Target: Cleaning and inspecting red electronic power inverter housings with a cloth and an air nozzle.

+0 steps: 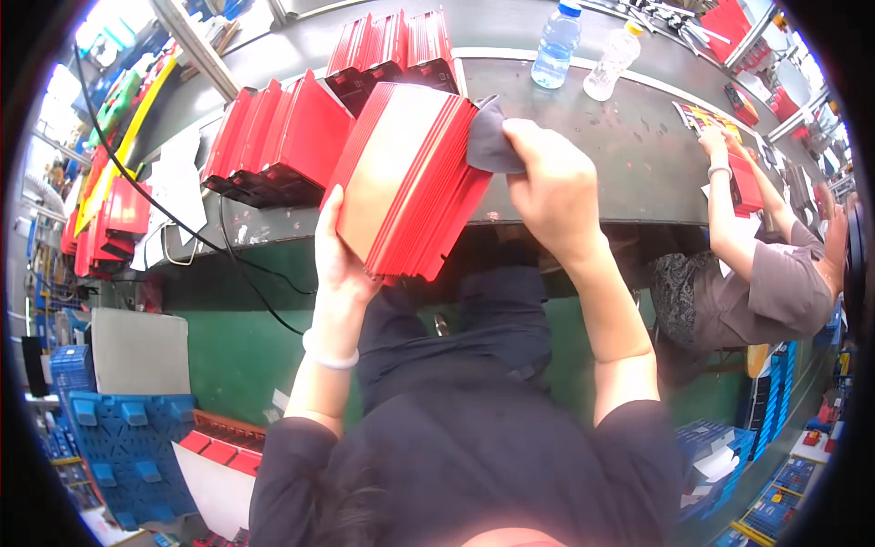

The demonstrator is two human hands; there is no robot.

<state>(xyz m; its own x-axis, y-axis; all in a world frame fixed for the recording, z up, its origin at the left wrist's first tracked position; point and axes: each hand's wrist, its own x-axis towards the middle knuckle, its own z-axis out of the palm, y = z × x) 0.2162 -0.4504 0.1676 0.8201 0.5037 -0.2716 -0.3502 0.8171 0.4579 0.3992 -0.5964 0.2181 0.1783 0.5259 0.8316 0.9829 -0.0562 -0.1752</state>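
In front of me a red metal housing (428, 173) with ribbed sides is held up, tilted, at the table's near edge. One broad face of it is smooth and shiny. My left hand (342, 260) grips its lower left corner, the thumb along the side. A dark grey cloth (492, 141) is pinched in my right hand (558, 187) and pressed against the housing's upper right edge. Behind, similar red housings (278, 137) stand in a row on the table, with another row of red housings (387, 55) farther back.
Two bottles, one blue-capped (556, 46) and one yellow-capped (612, 62), stand on the dark table (638, 155). A black cable (196, 235) runs across the left. At right a co-worker (766, 283) handles a red part. Blue pallet (132, 456) stands lower left.
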